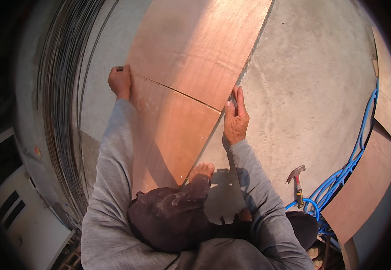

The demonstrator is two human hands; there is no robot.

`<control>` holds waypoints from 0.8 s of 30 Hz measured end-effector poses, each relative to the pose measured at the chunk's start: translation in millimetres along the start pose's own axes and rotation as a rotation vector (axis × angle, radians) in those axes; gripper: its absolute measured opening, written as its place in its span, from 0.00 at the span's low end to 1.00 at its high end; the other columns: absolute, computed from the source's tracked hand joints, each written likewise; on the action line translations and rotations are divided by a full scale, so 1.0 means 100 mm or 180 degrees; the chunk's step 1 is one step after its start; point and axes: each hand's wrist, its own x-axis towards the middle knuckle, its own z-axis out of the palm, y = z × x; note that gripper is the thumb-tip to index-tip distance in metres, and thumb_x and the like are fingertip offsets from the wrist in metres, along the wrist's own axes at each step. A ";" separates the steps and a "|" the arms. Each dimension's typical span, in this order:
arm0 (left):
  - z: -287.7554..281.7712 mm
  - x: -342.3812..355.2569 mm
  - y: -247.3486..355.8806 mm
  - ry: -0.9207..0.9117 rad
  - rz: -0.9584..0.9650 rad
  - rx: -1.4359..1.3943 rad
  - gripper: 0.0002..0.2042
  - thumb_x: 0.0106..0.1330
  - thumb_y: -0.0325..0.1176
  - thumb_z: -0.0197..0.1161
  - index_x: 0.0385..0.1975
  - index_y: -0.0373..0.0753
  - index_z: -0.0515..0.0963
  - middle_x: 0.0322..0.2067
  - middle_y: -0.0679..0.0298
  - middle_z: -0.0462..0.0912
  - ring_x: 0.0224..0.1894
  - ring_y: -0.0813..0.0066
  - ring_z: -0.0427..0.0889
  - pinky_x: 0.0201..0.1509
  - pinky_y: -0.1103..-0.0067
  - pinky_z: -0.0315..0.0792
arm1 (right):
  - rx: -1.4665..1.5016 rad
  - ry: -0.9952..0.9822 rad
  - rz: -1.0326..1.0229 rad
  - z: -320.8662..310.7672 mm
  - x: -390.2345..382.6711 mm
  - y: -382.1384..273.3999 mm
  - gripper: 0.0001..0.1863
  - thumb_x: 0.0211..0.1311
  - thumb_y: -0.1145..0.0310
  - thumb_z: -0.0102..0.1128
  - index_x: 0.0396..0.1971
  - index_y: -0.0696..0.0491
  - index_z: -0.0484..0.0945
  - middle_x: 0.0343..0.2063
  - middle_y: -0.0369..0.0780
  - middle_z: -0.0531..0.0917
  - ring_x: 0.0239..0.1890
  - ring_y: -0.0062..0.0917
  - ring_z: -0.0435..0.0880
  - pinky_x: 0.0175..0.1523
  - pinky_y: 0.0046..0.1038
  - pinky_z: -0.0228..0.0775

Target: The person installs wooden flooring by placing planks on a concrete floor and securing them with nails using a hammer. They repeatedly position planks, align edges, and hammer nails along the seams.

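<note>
Two reddish-brown plywood sheets lie end to end on the floor, a far sheet [195, 45] and a near sheet [177, 121]. A thin dark gap runs slantwise between their ends. My left hand [120, 82] is closed at the left edge, where the gap meets it, with the fingers curled on the plywood. Across from it, my right hand [236, 116] rests against the right edge at the gap's other end. Its fingers are stretched out along the far sheet's edge, and the thumb points up beside them. My knee and bare foot [202, 171] are by the near sheet.
A bundle of long dark metal rods [58, 90] runs along the left. On the concrete floor [294, 90] at right lies a claw hammer [297, 184] beside a coiled blue hose [339, 175]. More plywood pieces [362, 193] lie at the far right. A white panel [29, 216] shows lower left.
</note>
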 end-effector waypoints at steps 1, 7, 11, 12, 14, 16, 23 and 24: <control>-0.01 0.01 0.00 -0.0006 0.0037 -0.0051 0.14 0.57 0.44 0.70 0.34 0.40 0.87 0.34 0.54 0.90 0.38 0.54 0.88 0.46 0.65 0.80 | 0.0146 0.0318 0.0365 -0.03 0.04 -0.01 0.31 0.74 0.69 0.58 0.73 0.60 0.62 0.68 0.48 0.72 0.67 0.35 0.74 0.66 0.30 0.72; -0.03 0.03 0.02 -0.0178 0.0033 -0.0207 0.16 0.57 0.45 0.69 0.38 0.39 0.88 0.35 0.54 0.90 0.39 0.54 0.88 0.47 0.66 0.80 | -0.0374 0.0652 0.0352 -0.06 0.24 0.00 0.17 0.65 0.67 0.70 0.48 0.62 0.83 0.39 0.40 0.85 0.39 0.21 0.81 0.47 0.26 0.77; 0.01 0.03 0.06 -0.0145 0.0181 0.0017 0.19 0.57 0.47 0.68 0.40 0.38 0.88 0.36 0.51 0.90 0.42 0.54 0.89 0.49 0.66 0.80 | -0.0449 0.0768 0.0432 0.01 0.23 -0.03 0.13 0.64 0.69 0.70 0.41 0.62 0.83 0.33 0.41 0.86 0.35 0.22 0.83 0.44 0.27 0.77; 0.02 0.04 0.06 -0.0175 0.0152 0.0091 0.19 0.57 0.47 0.69 0.40 0.38 0.88 0.37 0.51 0.90 0.42 0.54 0.89 0.50 0.66 0.80 | -0.0542 0.0776 0.0497 0.01 0.23 -0.05 0.12 0.64 0.69 0.70 0.41 0.62 0.82 0.33 0.42 0.86 0.35 0.23 0.83 0.44 0.27 0.77; 0.02 0.07 0.03 -0.0157 0.0245 0.0216 0.19 0.56 0.47 0.69 0.40 0.38 0.88 0.37 0.50 0.90 0.43 0.54 0.89 0.50 0.66 0.80 | -0.0713 0.0749 0.0297 0.02 0.23 -0.07 0.12 0.63 0.70 0.70 0.40 0.63 0.82 0.33 0.43 0.86 0.34 0.23 0.84 0.42 0.27 0.77; 0.00 0.11 0.00 -0.0239 0.0449 0.0182 0.19 0.57 0.47 0.69 0.39 0.38 0.88 0.37 0.50 0.90 0.44 0.53 0.88 0.51 0.65 0.80 | -0.0722 0.0758 0.0359 0.02 0.25 -0.06 0.12 0.63 0.70 0.69 0.40 0.63 0.82 0.33 0.43 0.86 0.34 0.23 0.84 0.41 0.27 0.77; -0.07 0.08 0.09 -0.0423 0.0420 0.0495 0.19 0.61 0.46 0.65 0.42 0.37 0.87 0.38 0.49 0.89 0.44 0.52 0.88 0.51 0.62 0.79 | -0.0664 0.0471 0.0291 -0.09 0.26 0.03 0.13 0.63 0.68 0.70 0.38 0.63 0.81 0.30 0.42 0.85 0.33 0.23 0.83 0.39 0.27 0.76; -0.04 0.05 0.15 -0.0375 0.0326 0.0436 0.19 0.62 0.46 0.64 0.43 0.37 0.86 0.38 0.49 0.89 0.44 0.51 0.88 0.51 0.62 0.80 | -0.0829 0.0142 0.0606 -0.16 0.34 -0.04 0.14 0.63 0.67 0.70 0.39 0.63 0.81 0.31 0.43 0.85 0.34 0.24 0.84 0.39 0.27 0.77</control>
